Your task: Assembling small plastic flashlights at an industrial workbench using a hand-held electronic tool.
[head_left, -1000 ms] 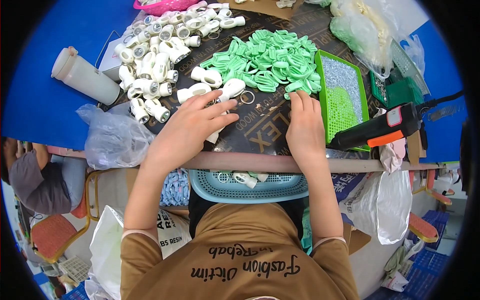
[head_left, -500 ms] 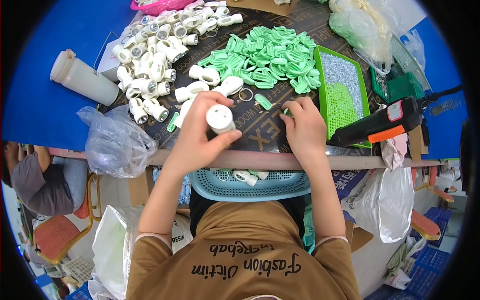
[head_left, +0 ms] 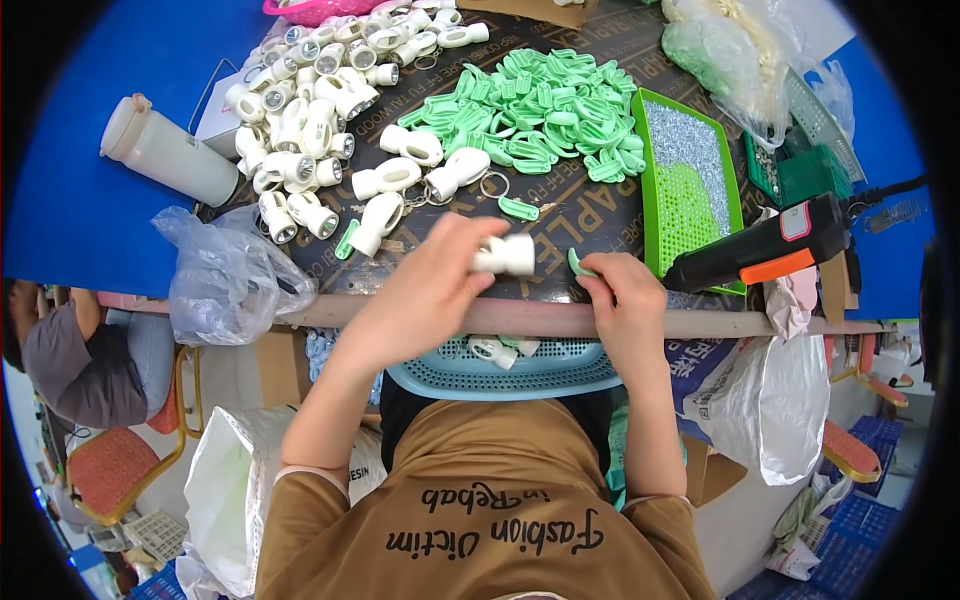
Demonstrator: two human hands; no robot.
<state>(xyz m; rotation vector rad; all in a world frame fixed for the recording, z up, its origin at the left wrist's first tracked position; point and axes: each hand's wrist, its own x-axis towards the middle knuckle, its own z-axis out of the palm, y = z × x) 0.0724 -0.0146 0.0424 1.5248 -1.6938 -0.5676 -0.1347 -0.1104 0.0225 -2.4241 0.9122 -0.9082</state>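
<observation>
Between the fingers of my left hand (head_left: 425,285) is a small white flashlight (head_left: 508,256), lying sideways above the table's front edge and a little blurred by motion. My right hand (head_left: 630,300) pinches a curved green plastic piece (head_left: 577,262) between thumb and forefinger, a short gap to the right of the flashlight. Beyond my hands lie a few loose white flashlights (head_left: 458,174), one next to a metal key ring (head_left: 494,184). Another green piece (head_left: 519,209) rests by that ring. The heap of green pieces (head_left: 530,110) spreads farther back.
Many white flashlights (head_left: 310,130) are piled at the back left, near a white cup (head_left: 170,155) and a clear plastic bag (head_left: 235,280). A green tray (head_left: 651,215) holds small silvery parts; a black and orange power screwdriver (head_left: 765,245) lies beside it. A blue basket (head_left: 500,383) sits at my lap.
The flashlight in my left hand has turned from end-on to sideways and shifted right. My right hand has drawn slightly back toward me, with the green piece now showing more.
</observation>
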